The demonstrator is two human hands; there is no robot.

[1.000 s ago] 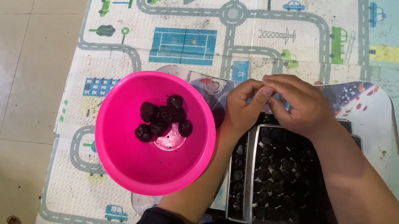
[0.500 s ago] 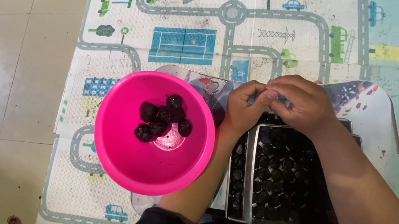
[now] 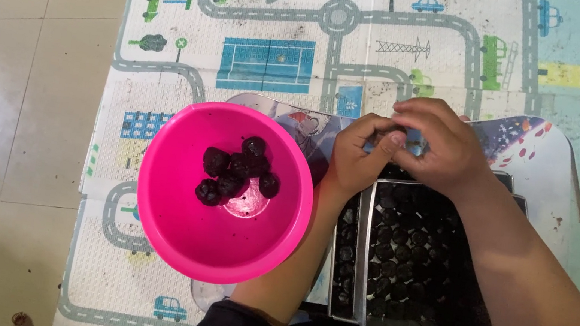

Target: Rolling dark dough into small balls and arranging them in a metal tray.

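While both hands, left hand (image 3: 355,153) and right hand (image 3: 432,145), pinch fingers together over the metal tray (image 3: 412,263), the glossy pink plastic bowl (image 3: 176,223) holds lumpy dark balls (image 3: 235,174).

We see pale glossy floor tiles (image 3: 8,70), light glare at left; a road-print play mat (image 3: 261,45) covers them.

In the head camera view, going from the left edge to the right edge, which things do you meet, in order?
Tiled floor → road-pattern play mat → pink bowl holding dark round balls → left hand → right hand above the metal tray of dark balls.
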